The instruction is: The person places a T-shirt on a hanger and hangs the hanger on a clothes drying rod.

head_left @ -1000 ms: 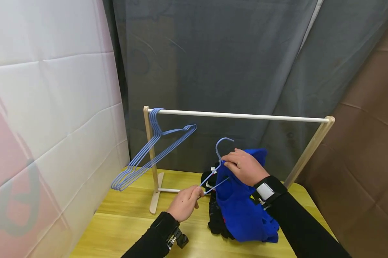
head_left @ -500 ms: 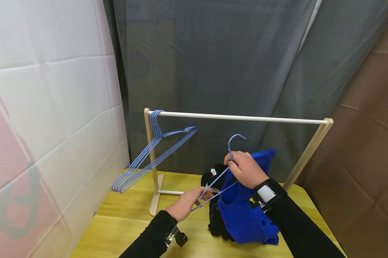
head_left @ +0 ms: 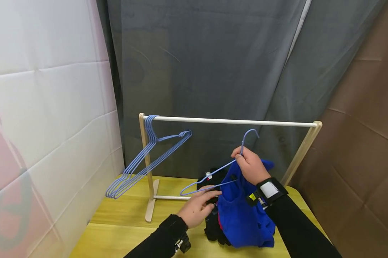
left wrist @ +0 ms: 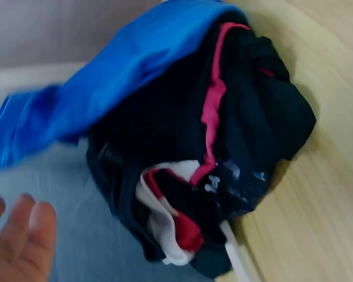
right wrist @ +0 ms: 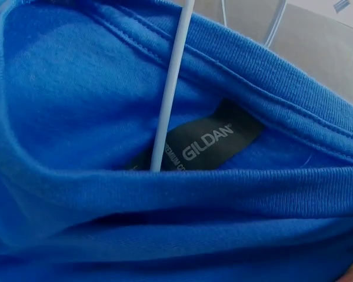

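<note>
1. Shirt, the blue one, is right of lower centre in the frame, hanging below the right hand and lying partly over a heap of dark clothes on the table.
2. That right hand pinches the blue hanger just below its hook, close against the shirt's neck.
3. One end of the hanger is inside the shirt: the right wrist view shows its bar passing down behind the front of the collar, beside the label. The other end sticks out towards the left of the frame.
4. The left hand has its fingers extended and grips nothing, just below the loose end; whether it touches the wire I cannot tell.
5. The step in hand looks to be working the hanger into the neck, about half done. The next move seems to call for the left hand to pull the near side of the collar over that loose end while the right keeps the hanger steady.
</note>
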`<state>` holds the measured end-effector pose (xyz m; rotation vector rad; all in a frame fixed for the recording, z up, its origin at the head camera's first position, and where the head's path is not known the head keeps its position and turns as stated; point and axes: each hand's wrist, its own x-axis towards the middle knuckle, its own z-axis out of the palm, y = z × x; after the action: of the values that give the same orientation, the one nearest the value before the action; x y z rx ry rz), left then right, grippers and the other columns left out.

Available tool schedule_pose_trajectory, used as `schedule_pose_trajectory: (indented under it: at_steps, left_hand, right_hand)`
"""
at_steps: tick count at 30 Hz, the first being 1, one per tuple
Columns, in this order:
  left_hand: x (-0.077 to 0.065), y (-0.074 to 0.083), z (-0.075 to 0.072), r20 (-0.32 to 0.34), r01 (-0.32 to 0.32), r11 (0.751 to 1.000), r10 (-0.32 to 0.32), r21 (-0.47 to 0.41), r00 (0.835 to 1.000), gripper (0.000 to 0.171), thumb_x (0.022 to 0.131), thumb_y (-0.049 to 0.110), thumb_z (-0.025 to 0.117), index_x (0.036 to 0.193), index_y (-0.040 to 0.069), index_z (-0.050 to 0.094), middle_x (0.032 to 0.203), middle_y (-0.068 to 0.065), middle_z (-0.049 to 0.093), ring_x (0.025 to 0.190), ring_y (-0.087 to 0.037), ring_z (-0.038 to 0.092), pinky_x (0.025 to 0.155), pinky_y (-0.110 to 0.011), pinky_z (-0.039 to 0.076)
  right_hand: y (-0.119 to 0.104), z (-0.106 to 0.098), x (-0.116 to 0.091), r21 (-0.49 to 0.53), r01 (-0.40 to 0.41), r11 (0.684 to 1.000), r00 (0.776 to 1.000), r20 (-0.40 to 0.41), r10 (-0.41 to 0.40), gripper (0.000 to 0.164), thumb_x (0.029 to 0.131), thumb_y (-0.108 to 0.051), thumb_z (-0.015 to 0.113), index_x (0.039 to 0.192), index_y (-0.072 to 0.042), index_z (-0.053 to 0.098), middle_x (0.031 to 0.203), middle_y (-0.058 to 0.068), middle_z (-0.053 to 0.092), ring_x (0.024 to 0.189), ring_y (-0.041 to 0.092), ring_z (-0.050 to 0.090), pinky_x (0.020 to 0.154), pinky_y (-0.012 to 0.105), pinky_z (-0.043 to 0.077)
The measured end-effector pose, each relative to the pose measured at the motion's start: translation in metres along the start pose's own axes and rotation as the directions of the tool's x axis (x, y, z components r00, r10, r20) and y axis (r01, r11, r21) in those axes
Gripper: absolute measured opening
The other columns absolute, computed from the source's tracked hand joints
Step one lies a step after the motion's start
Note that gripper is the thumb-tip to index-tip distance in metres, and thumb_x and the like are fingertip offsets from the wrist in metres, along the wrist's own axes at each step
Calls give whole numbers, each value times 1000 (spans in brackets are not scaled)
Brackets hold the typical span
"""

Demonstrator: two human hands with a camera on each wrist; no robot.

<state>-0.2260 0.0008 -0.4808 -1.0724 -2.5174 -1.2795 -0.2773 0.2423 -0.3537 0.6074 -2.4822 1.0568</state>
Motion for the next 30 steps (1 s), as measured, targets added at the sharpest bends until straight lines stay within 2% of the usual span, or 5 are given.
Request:
schedule_pose_trajectory:
  at_steps: [5,12,17,25,30]
  left_hand:
    - [14,11,20,51,8,967,-21,254,998,46,101,19,60,147,27,53,153,-11,46,136,-28,49,107,-45,42]
    - [9,3,17,6,11,924,-15,381,1000,6,99,25,63,104,22,66,107,7,65,97,-9,61,87,-26,49]
    - [3,1,-1,-10,13,925,-10,380,1000,10,97,30,68,98,20,68,105,7,67,92,-9,63,81,-26,51]
    - [-7,1,-21,-36,82,968,-76,237,996,15,94,28,74,84,24,64,82,13,60,71,-5,55,64,-23,45]
    - [-12,3,-29,-24,95,968,-92,232,995,16,97,28,71,86,25,60,91,11,65,79,-9,62,70,-22,50]
  right_hand:
    - [-2,2,0,-7,20,1000,1000,11,-20,19,105,-11,46,103,-11,65,109,8,68,89,24,58,78,41,45]
    - [3,-8,-3,-62,12,998,1000,-20,-14,20,99,-7,48,99,-12,68,101,6,68,79,21,55,70,35,42]
    - [13,-19,-5,-110,-14,994,999,-53,8,21,96,-5,47,96,-11,67,95,7,67,75,21,54,64,33,41]
    - [31,-28,-10,-186,-38,982,999,-39,31,21,95,-4,46,95,-9,66,97,9,67,80,26,56,71,40,43]
    - [36,-32,-12,-214,-11,977,999,-39,3,23,96,-4,45,96,-7,67,98,12,68,87,30,59,79,47,45]
